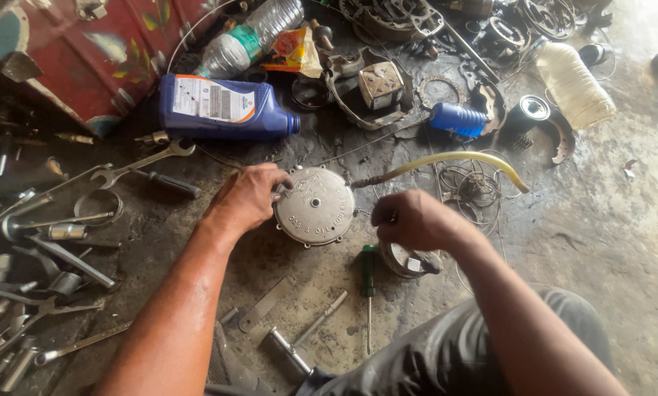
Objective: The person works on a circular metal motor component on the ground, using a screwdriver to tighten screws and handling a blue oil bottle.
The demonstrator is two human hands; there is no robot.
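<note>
Round grey metal housing (315, 206) flat on the concrete floor (600, 235), mid-frame below the blue oil jug (223, 107): left hand (247, 198) clasps its rim, right hand (411, 218) fisted beside it, contents unclear; looks heavy, rigid, greasy, best gripped by the rim.

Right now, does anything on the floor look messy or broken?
Yes. The blue jug and clear bottle lie tipped on their sides among scattered tools. The yellow hose runs loose from the round metal part that the left hand steadies. No spill shows.
</note>
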